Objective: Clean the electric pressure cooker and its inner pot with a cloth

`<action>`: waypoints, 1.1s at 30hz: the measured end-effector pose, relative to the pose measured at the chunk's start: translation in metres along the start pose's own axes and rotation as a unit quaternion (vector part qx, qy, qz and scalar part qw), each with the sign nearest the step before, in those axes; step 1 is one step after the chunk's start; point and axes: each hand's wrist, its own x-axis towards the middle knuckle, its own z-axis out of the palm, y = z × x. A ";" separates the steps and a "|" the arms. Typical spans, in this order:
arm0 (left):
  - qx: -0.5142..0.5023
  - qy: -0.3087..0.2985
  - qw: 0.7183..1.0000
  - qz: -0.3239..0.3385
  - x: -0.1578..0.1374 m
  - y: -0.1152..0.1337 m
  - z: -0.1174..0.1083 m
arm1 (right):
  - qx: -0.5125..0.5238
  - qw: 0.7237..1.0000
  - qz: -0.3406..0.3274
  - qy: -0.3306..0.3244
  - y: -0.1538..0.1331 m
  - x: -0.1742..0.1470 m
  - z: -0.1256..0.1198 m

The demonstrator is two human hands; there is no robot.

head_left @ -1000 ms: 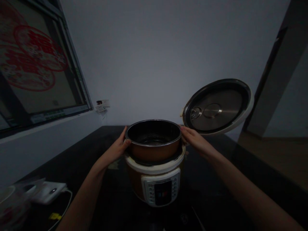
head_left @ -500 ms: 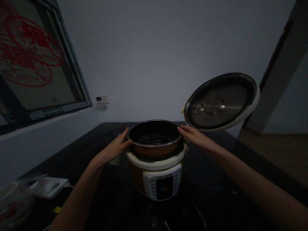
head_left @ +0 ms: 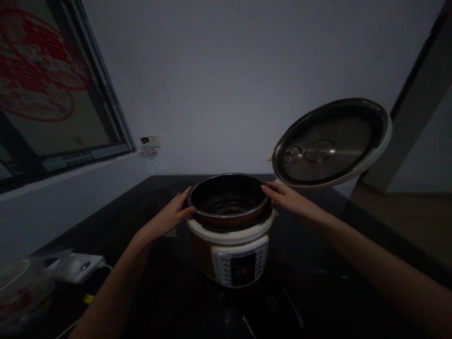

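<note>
A dark inner pot with a brownish outside sits partly raised in the mouth of a white and brown electric pressure cooker. My left hand grips its left rim, thumb on the near side and fingers behind. On the opposite rim, my right hand pinches the edge between thumb and fingers. The inside of the pot looks bare. Behind my right hand, the cooker's round lid stands tilted up, its metal underside facing me. A control panel with a dark display is on the cooker's front.
The cooker stands on a black countertop against a pale wall. At the left lie a white power strip with a cable and a plastic bag around a white container. A wall socket is near the window.
The pot appears to sit slightly lower in the cooker, both hands still on its rim. The whole view has shifted a little.
</note>
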 end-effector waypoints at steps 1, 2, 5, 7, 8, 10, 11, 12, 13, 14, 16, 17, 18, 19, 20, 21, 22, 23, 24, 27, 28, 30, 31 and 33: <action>-0.007 0.002 1.000 0.000 0.000 -0.001 0.000 | 0.001 1.000 -0.002 -0.007 0.000 0.000 -0.001; -0.009 0.003 1.000 0.002 0.000 -0.001 0.000 | 0.000 1.000 -0.005 -0.014 0.000 0.000 -0.001; 0.009 -0.002 1.000 0.020 0.001 0.001 -0.001 | -0.013 1.000 -0.016 -0.022 0.001 0.000 -0.004; 0.014 -0.006 0.999 0.035 0.001 0.004 -0.002 | -0.023 0.999 -0.021 -0.031 0.003 0.001 -0.005; 0.012 -0.008 0.999 0.041 0.001 0.005 -0.002 | -0.029 0.999 -0.024 -0.038 0.004 0.001 -0.006; 0.012 -0.010 0.999 0.045 0.000 0.007 -0.002 | -0.044 0.997 -0.031 -0.051 0.004 0.001 -0.007; 0.014 -0.011 0.999 0.042 0.000 0.007 -0.002 | -0.055 0.996 -0.038 -0.051 0.004 0.000 -0.007; 0.016 -0.012 0.999 0.039 0.000 0.007 -0.002 | -0.067 0.996 -0.047 -0.047 0.003 0.000 -0.007; 0.020 -0.013 0.999 0.037 0.000 0.007 -0.003 | -0.080 0.994 -0.058 -0.042 0.002 -0.001 -0.008; 0.022 -0.016 0.999 0.037 0.000 0.006 -0.003 | -0.094 0.993 -0.067 -0.038 0.001 -0.001 -0.008; 0.022 -0.019 0.999 0.038 0.000 0.003 -0.003 | -0.119 0.989 -0.081 -0.044 0.000 -0.002 -0.010; 0.021 -0.016 0.999 0.034 0.000 0.001 -0.004 | -0.123 0.988 -0.083 -0.053 0.000 -0.002 -0.011; 0.019 -0.011 0.999 0.027 0.001 0.000 -0.004 | -0.121 0.987 -0.083 -0.061 0.000 -0.001 -0.012; 0.017 -0.006 1.000 0.018 0.001 -0.001 -0.004 | -0.115 0.988 -0.082 -0.063 0.000 0.000 -0.013; 0.014 -0.004 1.000 0.009 0.001 -0.002 -0.005 | -0.107 0.989 -0.082 -0.056 0.000 0.001 -0.015; 0.012 -0.006 1.000 0.002 0.001 -0.002 -0.005 | -0.102 0.990 -0.083 -0.044 -0.001 0.001 -0.016; 0.010 -0.010 1.000 -0.003 0.001 -0.001 -0.005 | -0.103 0.991 -0.084 -0.031 -0.002 0.000 -0.018; 0.008 -0.016 1.000 -0.007 0.001 0.000 -0.005 | -0.111 0.990 -0.087 -0.021 -0.005 -0.002 -0.020; 0.003 -0.021 1.000 -0.012 0.000 0.001 -0.005 | -0.125 0.988 -0.091 -0.016 -0.010 -0.006 -0.022; -0.010 -0.020 0.999 -0.033 -0.003 0.006 -0.007 | -0.158 0.980 -0.116 -0.018 -0.035 -0.034 -0.033; -0.014 -0.013 0.999 -0.036 -0.004 0.007 -0.008 | -0.148 0.981 -0.123 -0.006 -0.046 -0.047 -0.039; -0.022 0.018 0.999 -0.033 -0.004 0.007 -0.011 | -0.138 0.980 -0.132 0.060 -0.065 -0.076 -0.055; -0.030 0.040 0.998 -0.029 -0.004 0.006 -0.013 | -0.143 0.972 -0.142 0.118 -0.072 -0.088 -0.066; -0.048 0.089 0.994 -0.028 -0.002 0.004 -0.016 | -0.154 0.928 -0.152 0.302 -0.077 -0.105 -0.094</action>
